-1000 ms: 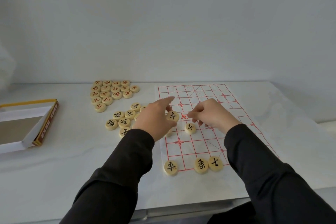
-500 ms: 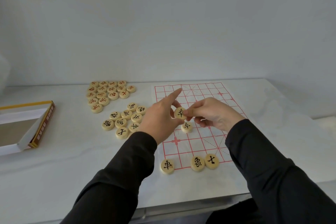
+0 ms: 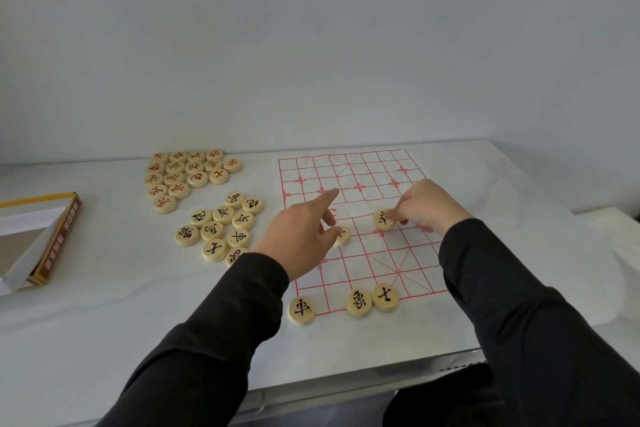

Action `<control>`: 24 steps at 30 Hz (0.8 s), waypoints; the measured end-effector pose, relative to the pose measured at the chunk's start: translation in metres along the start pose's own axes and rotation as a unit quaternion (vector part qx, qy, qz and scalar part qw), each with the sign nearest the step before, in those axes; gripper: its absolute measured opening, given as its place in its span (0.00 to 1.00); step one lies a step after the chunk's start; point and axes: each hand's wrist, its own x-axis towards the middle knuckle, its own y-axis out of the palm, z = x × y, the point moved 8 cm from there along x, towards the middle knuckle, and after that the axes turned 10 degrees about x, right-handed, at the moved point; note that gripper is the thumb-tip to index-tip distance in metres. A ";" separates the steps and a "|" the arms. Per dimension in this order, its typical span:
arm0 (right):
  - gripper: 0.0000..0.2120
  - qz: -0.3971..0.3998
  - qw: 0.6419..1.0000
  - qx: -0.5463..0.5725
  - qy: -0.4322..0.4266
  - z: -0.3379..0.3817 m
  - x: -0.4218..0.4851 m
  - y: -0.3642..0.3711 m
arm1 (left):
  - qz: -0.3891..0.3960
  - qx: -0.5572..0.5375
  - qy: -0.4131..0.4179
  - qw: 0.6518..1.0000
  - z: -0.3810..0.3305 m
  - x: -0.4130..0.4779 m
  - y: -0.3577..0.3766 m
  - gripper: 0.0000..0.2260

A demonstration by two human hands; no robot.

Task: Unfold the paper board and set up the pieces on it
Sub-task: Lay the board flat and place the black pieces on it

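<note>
Right hand [image 3: 427,208]: thumb and fingertips pinch the black-marked piece [image 3: 382,218] at its right edge, low over the right half of the paper board [image 3: 367,260]. Whether the piece rests on the paper cannot be determined.

Left hand [image 3: 298,239]: index finger straight and pointing away, remaining fingers loosely curled, nothing gripped. It sits over the board's left half. A second piece [image 3: 345,236] lies on the board just beside the thumb, its left part and most of its character hidden by the hand. Contact cannot be determined.

Half a second ago both hands met on one piece over the board's middle. They are now apart, and the right hand alone holds it, further right.

The board lies flat on the table [image 3: 104,305], long axis running away from the person, left edge partly covered by the left forearm. Three placed pieces [image 3: 359,303] sit along its near edge.

Left of the board: the black-marked group [image 3: 221,229], one piece half hidden by the sleeve; beyond it the red-marked group [image 3: 188,177]. The open box [image 3: 52,246] is cut off at the left frame edge
</note>
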 end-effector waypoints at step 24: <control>0.24 -0.019 0.996 -0.085 0.013 -0.006 0.015 0.012 | -0.001 0.018 0.000 1.000 0.003 0.001 0.002 0.24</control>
